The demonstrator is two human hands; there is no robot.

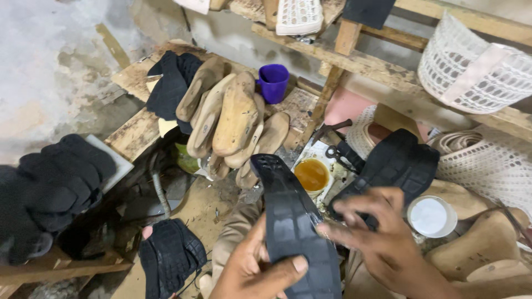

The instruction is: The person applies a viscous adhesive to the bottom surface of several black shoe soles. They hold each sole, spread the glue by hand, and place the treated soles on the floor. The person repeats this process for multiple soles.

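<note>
Left hand (252, 271) gripping black sole (293, 227), open right hand (382, 238) at its edge, clutter close around.

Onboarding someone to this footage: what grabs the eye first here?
The black sole at bottom centre, gripped at its near end by the left hand, with the right hand spread against its right edge. Behind it, a heap of wooden lasts leans on the bench, a purple cup just beyond. A tub of amber glue sits right of the sole's tip, and white mesh baskets fill the shelf at upper right.
</note>
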